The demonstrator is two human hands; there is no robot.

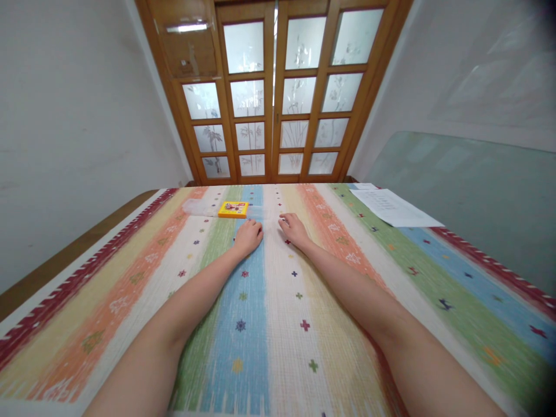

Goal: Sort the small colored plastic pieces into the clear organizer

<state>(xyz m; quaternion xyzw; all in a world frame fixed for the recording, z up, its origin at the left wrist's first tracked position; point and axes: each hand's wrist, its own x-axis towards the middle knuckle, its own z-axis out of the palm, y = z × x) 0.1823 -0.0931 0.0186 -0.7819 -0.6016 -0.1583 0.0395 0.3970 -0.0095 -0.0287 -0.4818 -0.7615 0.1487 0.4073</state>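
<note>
My left hand (249, 236) rests on the striped tablecloth (284, 347), palm down with loosely bent fingers and nothing visible in it. Just beyond its knuckles lies a flat yellow box (233, 211) with a printed picture on top. Clear plastic wrapping (197, 207) sticks out to the left of the box and also shows faintly on its right. A short gap to the right, my right hand (294, 230) lies on the cloth. Its fingers are slightly curled and apart, with nothing seen between them. Neither hand appears to hold the box.
Sheets of white paper (393, 207) lie at the table's far right, overlapping the cloth's edge. A pale green rounded panel (469, 197) stands beyond the right side. Wooden doors with frosted panes (249, 98) are past the far edge, and a wall (78, 116) is at left.
</note>
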